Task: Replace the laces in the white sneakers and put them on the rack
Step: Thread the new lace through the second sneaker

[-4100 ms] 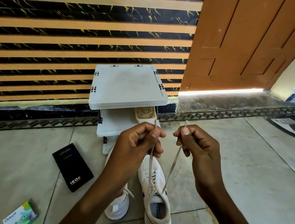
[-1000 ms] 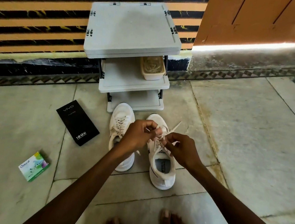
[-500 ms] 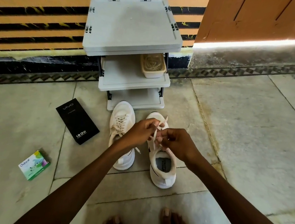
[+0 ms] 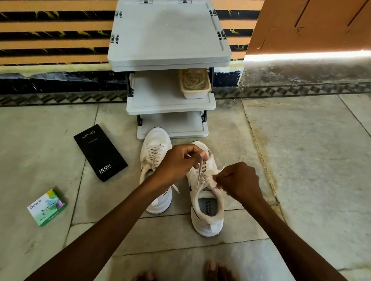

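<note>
Two lace ends [image 4: 199, 172], pinched by left hand [image 4: 178, 163] and right hand [image 4: 241, 181], above sneaker [image 4: 208, 226]

The rack [image 4: 170, 33] stands at upper centre of the frame against the wall, with the door [image 4: 324, 24] in the upper right. At the right end of its middle shelf sits a tub [image 4: 193, 94] of laces. Just before the bottom shelf, at centre frame, the left sneaker [image 4: 154, 155] and right sneaker [image 4: 207, 209] lie side by side, toes toward the rack. My left hand [image 4: 178, 162] is between them and my right hand [image 4: 239, 181] is over the right one's outer side, both pinching its lace [image 4: 199, 173]. The vivo box [image 4: 100, 153] lies left of the sneakers and the Odonil box [image 4: 47, 207] at lower left.
</note>
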Demonstrator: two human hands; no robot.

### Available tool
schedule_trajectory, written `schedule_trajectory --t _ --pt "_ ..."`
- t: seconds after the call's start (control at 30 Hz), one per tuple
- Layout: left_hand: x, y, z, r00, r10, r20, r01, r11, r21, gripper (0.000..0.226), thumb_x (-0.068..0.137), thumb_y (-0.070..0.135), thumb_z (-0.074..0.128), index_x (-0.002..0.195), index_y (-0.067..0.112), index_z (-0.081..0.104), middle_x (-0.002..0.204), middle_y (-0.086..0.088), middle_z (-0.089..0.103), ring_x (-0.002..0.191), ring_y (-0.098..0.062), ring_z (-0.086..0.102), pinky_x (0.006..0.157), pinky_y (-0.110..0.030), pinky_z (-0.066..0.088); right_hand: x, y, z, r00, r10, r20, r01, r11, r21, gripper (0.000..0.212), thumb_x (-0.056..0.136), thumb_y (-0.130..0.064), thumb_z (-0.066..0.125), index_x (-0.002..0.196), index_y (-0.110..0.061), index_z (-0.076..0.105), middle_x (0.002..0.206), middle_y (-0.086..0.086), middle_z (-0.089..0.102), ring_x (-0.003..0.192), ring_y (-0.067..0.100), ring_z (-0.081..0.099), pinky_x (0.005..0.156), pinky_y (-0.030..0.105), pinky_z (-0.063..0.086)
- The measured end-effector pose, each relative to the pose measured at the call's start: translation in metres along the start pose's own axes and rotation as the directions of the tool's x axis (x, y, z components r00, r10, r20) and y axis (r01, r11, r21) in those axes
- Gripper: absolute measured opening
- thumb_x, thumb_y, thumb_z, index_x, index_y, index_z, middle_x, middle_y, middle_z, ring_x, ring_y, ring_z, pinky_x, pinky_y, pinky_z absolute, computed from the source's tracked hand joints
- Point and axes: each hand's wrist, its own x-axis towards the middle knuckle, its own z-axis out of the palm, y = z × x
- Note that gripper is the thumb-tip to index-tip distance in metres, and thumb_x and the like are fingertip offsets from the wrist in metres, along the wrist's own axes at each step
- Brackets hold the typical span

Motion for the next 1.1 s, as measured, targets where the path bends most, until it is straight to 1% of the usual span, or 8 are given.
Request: schedule_trajectory --t 0.07,0.2,0.3,0.43,0.6,0.87,0.97,1.1 --pt "-0.001 -0.002 0.001 1.000 0.003 -0.002 -0.003 1.000 -0.012 0.021 0.098 0.022 0.057 0.081 0.027 0.070 0.085 0.000 0.072 0.072 -0.011 0.063 0.062 -0.016 0.042 -0.001 0.001 -0.004 0.996 0.044 -0.078 -0.025 0.972 0.234 0.025 0.088 -0.030 0.070 0.069 -0.016 0.075 0.063 -0.001 0.072 0.057 0.015 0.062 0.056 0.030 0.051" --pt "-0.002 0.000 0.001 1.000 0.020 -0.012 -0.021 0.996 -0.091 0.019 0.097 0.018 0.058 0.083 0.023 0.070 0.078 0.005 0.069 0.067 -0.005 0.060 0.057 -0.010 0.042 -0.003 -0.001 -0.006 0.958 0.284 0.030 -0.223 0.680 0.699 0.025 0.094 -0.028 0.063 0.082 -0.009 0.073 0.068 0.000 0.070 0.063 0.013 0.051 0.053 0.024 0.037" --pt "-0.002 0.002 0.001 1.000 0.030 -0.003 -0.030 0.997 -0.071 0.019 0.096 0.019 0.060 0.081 0.024 0.069 0.078 0.006 0.069 0.068 -0.004 0.060 0.059 -0.009 0.042 -0.007 -0.002 0.003 0.974 0.211 0.081 -0.217 0.774 0.595 0.027 0.094 -0.029 0.064 0.078 -0.010 0.074 0.069 0.002 0.070 0.061 0.012 0.053 0.054 0.024 0.040" --pt "0.000 0.006 -0.001 0.999 0.033 0.003 -0.033 0.998 -0.053 0.017 0.095 0.016 0.062 0.081 0.022 0.068 0.077 0.007 0.069 0.066 0.003 0.060 0.060 -0.007 0.042 -0.007 -0.015 0.017 0.998 -0.048 0.042 0.034 0.957 0.290 0.028 0.094 -0.030 0.062 0.072 -0.019 0.073 0.069 -0.006 0.071 0.063 0.002 0.061 0.064 0.017 0.048" --pt "0.003 0.000 -0.009 0.999 -0.017 -0.032 0.016 0.999 -0.045 0.010 0.095 0.017 0.061 0.089 0.016 0.069 0.088 -0.003 0.073 0.078 -0.005 0.065 0.069 -0.016 0.048 -0.007 -0.021 0.020 0.950 -0.253 0.181 0.229 0.963 0.143 0.021 0.097 -0.015 0.058 0.082 -0.022 0.071 0.078 -0.011 0.068 0.068 -0.005 0.060 0.063 0.004 0.041" --pt "0.001 -0.022 -0.010 0.989 -0.113 0.091 0.105 0.990 0.092 0.025 0.101 0.028 0.051 0.091 0.015 0.069 0.080 0.000 0.073 0.081 -0.014 0.070 0.088 -0.038 0.053 -0.008 -0.021 0.017 0.961 -0.269 0.061 0.252 0.946 0.202 0.015 0.090 -0.025 0.068 0.082 -0.017 0.077 0.074 -0.007 0.072 0.065 -0.003 0.063 0.061 0.005 0.042" --pt "-0.003 -0.024 -0.013 0.988 -0.081 0.129 0.045 0.965 0.257 0.015 0.097 0.026 0.058 0.088 0.021 0.069 0.073 0.003 0.071 0.075 -0.009 0.067 0.082 -0.033 0.051 -0.009 -0.021 0.015 0.984 -0.177 -0.022 0.177 0.955 0.239 0.017 0.088 -0.017 0.066 0.074 -0.020 0.075 0.073 -0.009 0.071 0.066 -0.003 0.062 0.060 0.005 0.041" --pt "-0.012 -0.019 -0.017 0.998 -0.004 0.065 -0.018 0.943 0.332 0.002 0.087 0.023 0.072 0.088 0.023 0.074 0.076 0.007 0.070 0.069 -0.002 0.061 0.068 -0.022 0.049 -0.009 -0.022 0.011 0.998 -0.047 -0.036 0.056 0.941 0.334 0.019 0.086 -0.015 0.065 0.068 -0.015 0.074 0.074 -0.003 0.073 0.063 0.006 0.059 0.068 0.026 0.048"
